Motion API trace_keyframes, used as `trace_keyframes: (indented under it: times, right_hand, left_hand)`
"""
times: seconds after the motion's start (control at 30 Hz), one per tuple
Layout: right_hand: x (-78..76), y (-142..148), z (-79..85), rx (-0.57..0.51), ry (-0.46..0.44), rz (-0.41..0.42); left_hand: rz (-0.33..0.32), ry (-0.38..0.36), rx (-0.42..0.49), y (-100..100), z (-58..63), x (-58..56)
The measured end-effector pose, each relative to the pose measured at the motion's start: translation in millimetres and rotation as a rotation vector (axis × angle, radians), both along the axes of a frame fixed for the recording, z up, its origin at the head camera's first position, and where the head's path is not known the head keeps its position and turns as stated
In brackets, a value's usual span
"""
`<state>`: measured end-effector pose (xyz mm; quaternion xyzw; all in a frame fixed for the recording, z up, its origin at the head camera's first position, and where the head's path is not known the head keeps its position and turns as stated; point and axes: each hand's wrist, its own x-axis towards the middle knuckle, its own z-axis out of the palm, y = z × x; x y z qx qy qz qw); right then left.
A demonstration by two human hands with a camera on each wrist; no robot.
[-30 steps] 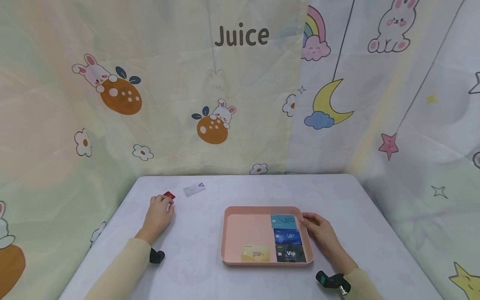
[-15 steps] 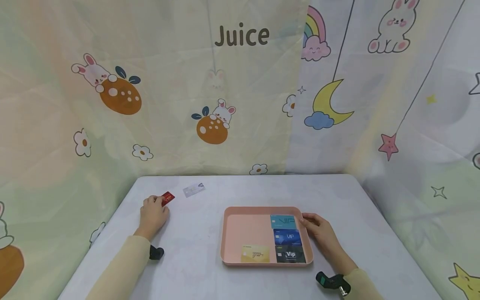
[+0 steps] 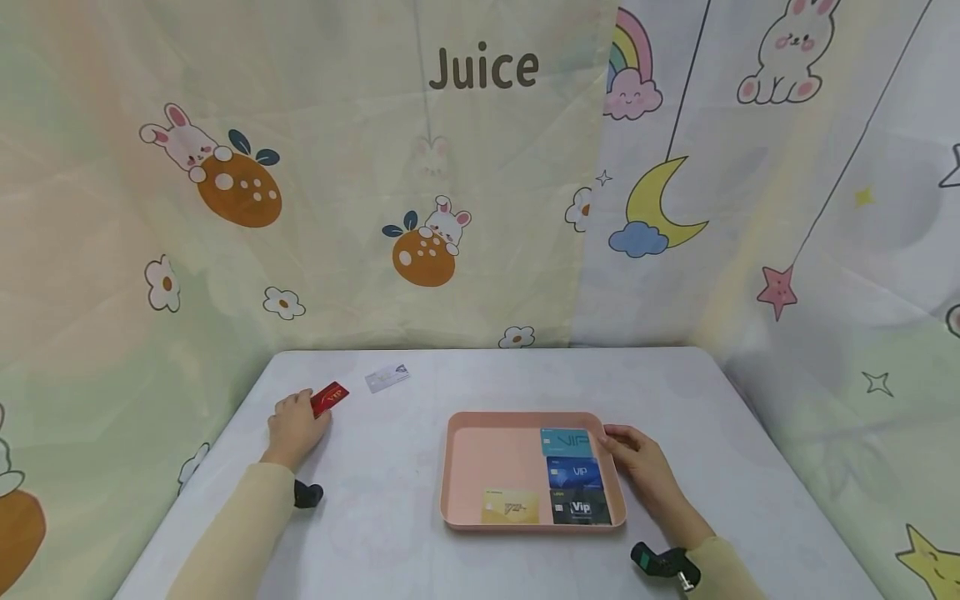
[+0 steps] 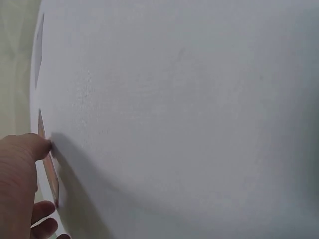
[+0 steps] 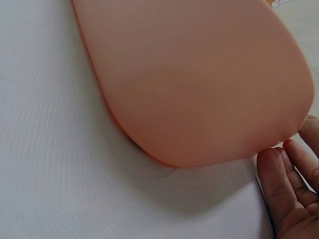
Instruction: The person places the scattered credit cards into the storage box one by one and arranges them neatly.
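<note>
In the head view, my left hand (image 3: 296,428) holds the red card (image 3: 330,399) at its near end. The left wrist view shows the thumb (image 4: 37,146) on the card's edge and the other fingertips beside its lower end. My right hand (image 3: 643,467) is at the pink tray (image 3: 489,421), its thumb over the right rim and the fingers against the outside. Inside the tray lie a teal card (image 3: 566,442), a blue card (image 3: 574,472) and a black card (image 3: 581,507) in a column at the right, and a gold card (image 3: 510,507) at the front.
A pale silver card (image 3: 387,378) lies on the white tabletop (image 3: 390,467) behind and right of the red card. Printed cloth (image 3: 345,167) hangs behind the table and along both sides. A dark wrist device (image 3: 667,564) sits on the right sleeve.
My left hand has drawn back to the left along the red card, so more of that card shows now. My right hand, the tray and its cards have stayed in place.
</note>
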<state>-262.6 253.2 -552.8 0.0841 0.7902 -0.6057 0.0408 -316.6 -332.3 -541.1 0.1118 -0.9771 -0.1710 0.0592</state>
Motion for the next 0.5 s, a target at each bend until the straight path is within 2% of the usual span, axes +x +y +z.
trace_keyframes:
  times: [0.33, 0.5]
  right_hand:
    - [-0.1, 1, 1.8, 0.015, 0.003, 0.006]
    - [-0.9, 2, 0.0, 0.009, 0.001, 0.005]
  left_hand:
    - [0.022, 0.004, -0.017, -9, 5.0, 1.9]
    - [0.024, -0.031, 0.033, -10, 10.6, 2.4]
